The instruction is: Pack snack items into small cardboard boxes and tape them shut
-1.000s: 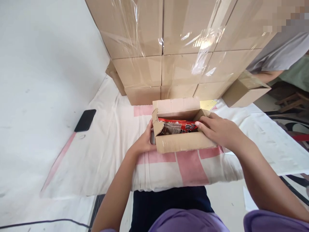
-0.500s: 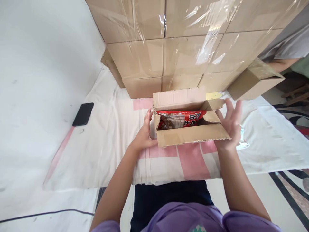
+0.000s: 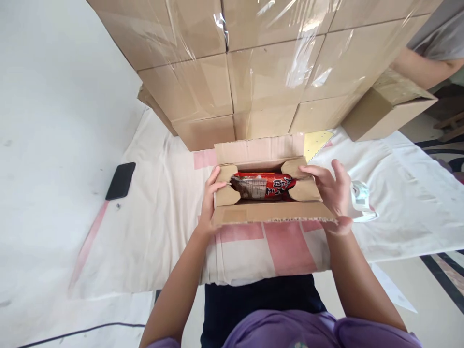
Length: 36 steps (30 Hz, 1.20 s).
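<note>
An open cardboard box (image 3: 268, 212) lies in front of me, its two long flaps standing open. Inside is a red printed packet (image 3: 263, 186), partly covered by the short end flaps, which are folded inward. My left hand (image 3: 210, 195) grips the box's left end, fingertips bent over the flap there and thumb hidden. At the right end, my right hand (image 3: 331, 191) has its fingers apart. One fingertip touches the right end flap, another finger is raised, and the heel of the hand is by the near right corner.
Stacked cartons (image 3: 268, 72) under clear film stand behind the box. A black phone (image 3: 121, 181) lies at left by the wall. On the right are a tape dispenser (image 3: 362, 203), another carton (image 3: 387, 106) and another person's arm (image 3: 424, 67). Yellow paper (image 3: 319, 142) lies behind the box.
The short end flaps at both ends have been folded inward over the packet. My left fingers have moved up onto the left flap, and my right fingers have come inward to the right flap.
</note>
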Available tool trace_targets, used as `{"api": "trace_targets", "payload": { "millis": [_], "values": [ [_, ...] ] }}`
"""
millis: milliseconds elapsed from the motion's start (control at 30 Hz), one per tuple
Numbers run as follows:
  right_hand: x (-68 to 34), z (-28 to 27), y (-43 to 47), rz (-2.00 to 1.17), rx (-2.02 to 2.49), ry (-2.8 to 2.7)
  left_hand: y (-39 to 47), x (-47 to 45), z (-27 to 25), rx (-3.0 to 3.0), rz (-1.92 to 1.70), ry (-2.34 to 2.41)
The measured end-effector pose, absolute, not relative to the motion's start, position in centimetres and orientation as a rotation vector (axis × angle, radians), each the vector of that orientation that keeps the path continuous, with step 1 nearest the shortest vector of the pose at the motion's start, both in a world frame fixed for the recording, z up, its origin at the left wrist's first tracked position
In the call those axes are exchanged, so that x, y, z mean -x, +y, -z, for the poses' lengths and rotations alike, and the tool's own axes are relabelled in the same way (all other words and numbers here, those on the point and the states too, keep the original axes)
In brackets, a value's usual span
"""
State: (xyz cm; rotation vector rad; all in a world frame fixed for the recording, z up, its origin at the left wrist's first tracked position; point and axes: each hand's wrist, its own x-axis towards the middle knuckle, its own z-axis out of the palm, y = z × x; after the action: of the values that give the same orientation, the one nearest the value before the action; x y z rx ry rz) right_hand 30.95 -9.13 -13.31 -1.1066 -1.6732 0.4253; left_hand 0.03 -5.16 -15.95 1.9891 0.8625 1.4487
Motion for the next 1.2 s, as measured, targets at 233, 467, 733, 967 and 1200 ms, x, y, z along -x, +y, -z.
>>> {"api": "trace_targets", "payload": {
  "millis": [233, 467, 733, 967, 1200],
  "values": [
    [-29.9, 13.5, -8.8, -0.466, 0.912, -1.611, -5.7, -1.3, 15.1, -1.762, -1.615, 0.872],
    [-29.4, 13.2, -8.3, -0.781, 0.97, -1.541, -5.4, -1.1, 15.9, -1.458, -1.403, 0.755],
    [-30.0, 12.6, -8.3, -0.558, 0.954, -1.619, -5.0, 0.3, 16.3, -1.829, -1.522, 0.787],
    [-29.7, 12.0, -8.0, -0.509, 0.99, -1.704, -4.8, 1.0, 15.2, -2.029, -1.425, 0.864],
    [-29.7, 11.6, -8.5, -0.41, 1.044, -1.799, -4.4, 2.0, 14.5, -2.125, -1.301, 0.877]
  ]
}}
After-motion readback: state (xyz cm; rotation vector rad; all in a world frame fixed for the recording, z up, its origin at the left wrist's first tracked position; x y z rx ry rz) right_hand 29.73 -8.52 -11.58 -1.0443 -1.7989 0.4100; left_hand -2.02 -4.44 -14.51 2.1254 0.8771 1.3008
